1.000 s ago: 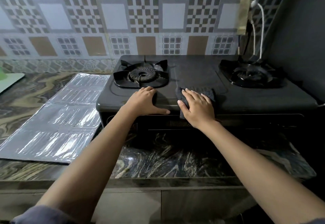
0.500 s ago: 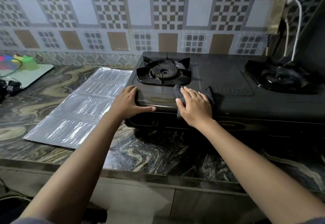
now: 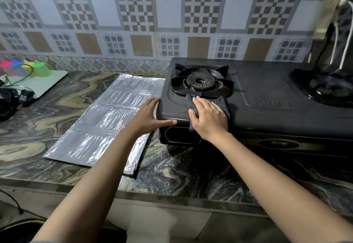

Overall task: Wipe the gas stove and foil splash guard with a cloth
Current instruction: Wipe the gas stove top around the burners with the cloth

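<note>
A black two-burner gas stove (image 3: pixel 267 97) stands on the marble counter against the tiled wall. My right hand (image 3: pixel 209 118) presses a dark grey cloth (image 3: pixel 222 103) flat on the stove's front left top, just in front of the left burner (image 3: pixel 200 82). My left hand (image 3: pixel 148 116) rests against the stove's front left corner, fingers along its side and thumb on the front edge. The silver foil splash guard (image 3: pixel 99 124) lies flat on the counter to the left of the stove, partly under my left forearm.
The right burner (image 3: pixel 332 90) sits at the far right, with white cables (image 3: pixel 343 38) hanging above it. At the far left are a pale board with a green cup (image 3: pixel 43 69) and a black device with wires (image 3: pixel 9 99). The counter's front edge (image 3: pixel 172 195) runs below my arms.
Both hands have shifted left along the stove's front: the cloth now sits before the left burner, and my left hand has reached the stove's left corner. The view has swung left.
</note>
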Action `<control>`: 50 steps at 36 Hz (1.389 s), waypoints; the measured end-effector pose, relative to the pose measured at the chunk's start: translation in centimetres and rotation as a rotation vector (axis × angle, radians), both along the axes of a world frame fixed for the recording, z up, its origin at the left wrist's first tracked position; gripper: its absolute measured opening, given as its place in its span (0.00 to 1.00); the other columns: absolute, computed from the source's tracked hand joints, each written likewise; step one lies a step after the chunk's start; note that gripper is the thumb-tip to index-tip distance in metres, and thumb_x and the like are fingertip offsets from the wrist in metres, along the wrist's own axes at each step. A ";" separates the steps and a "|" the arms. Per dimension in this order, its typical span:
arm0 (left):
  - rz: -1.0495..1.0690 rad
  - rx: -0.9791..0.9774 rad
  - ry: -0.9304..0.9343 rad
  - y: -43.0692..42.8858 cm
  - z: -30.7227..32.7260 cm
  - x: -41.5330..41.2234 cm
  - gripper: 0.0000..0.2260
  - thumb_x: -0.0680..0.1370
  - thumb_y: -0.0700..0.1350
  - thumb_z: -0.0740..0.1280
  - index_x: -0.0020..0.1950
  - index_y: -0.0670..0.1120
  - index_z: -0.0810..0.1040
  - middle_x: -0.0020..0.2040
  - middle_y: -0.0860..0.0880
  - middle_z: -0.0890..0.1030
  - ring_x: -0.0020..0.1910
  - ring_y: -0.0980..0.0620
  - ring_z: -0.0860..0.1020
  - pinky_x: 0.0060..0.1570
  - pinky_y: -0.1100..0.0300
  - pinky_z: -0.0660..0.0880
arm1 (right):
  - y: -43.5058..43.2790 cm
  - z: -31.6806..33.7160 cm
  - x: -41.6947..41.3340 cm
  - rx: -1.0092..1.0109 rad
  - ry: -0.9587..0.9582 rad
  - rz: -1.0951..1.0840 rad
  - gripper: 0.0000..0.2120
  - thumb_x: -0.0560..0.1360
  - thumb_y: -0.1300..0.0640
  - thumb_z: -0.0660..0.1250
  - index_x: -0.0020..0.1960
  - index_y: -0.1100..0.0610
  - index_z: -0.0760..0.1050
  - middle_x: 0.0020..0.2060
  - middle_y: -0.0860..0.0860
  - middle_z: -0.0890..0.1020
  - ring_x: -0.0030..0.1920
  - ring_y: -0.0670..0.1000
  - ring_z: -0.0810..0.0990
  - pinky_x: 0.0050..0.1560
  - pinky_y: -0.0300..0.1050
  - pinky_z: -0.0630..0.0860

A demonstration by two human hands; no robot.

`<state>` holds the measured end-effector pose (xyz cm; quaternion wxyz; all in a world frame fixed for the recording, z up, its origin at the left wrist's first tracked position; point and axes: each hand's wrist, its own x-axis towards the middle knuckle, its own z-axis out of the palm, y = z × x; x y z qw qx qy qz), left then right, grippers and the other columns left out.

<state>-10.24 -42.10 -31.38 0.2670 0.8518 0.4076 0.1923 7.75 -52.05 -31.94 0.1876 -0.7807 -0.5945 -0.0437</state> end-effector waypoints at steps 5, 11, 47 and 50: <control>-0.040 -0.151 -0.206 -0.3 -1.3 -1.1 0.37 0.68 0.55 0.74 0.73 0.53 0.61 0.70 0.53 0.68 0.64 0.63 0.64 0.64 0.62 0.62 | 1.3 0.6 -1.0 -0.053 0.020 0.066 0.24 0.80 0.47 0.51 0.74 0.52 0.58 0.74 0.47 0.61 0.74 0.46 0.58 0.74 0.43 0.51; -0.061 -0.357 -0.493 -1.4 -3.2 -1.3 0.31 0.75 0.41 0.68 0.75 0.50 0.58 0.62 0.69 0.68 0.54 0.82 0.68 0.53 0.82 0.66 | 2.4 1.7 -0.9 -0.164 0.068 0.181 0.24 0.81 0.48 0.51 0.75 0.50 0.56 0.75 0.45 0.58 0.75 0.44 0.55 0.75 0.41 0.47; 0.441 -0.264 -0.819 -7.3 -11.0 2.5 0.24 0.78 0.47 0.65 0.73 0.56 0.63 0.71 0.56 0.70 0.69 0.59 0.69 0.65 0.63 0.69 | 7.6 2.2 -1.4 -0.197 0.026 0.757 0.23 0.79 0.48 0.58 0.73 0.47 0.62 0.74 0.43 0.62 0.73 0.45 0.60 0.66 0.36 0.55; 0.495 -0.248 -0.818 -7.4 -11.2 2.9 0.23 0.77 0.49 0.66 0.71 0.57 0.65 0.70 0.54 0.71 0.68 0.59 0.70 0.68 0.57 0.68 | 6.6 2.1 -1.2 -0.166 -0.012 0.819 0.23 0.78 0.48 0.59 0.73 0.47 0.62 0.74 0.44 0.62 0.73 0.45 0.61 0.65 0.33 0.54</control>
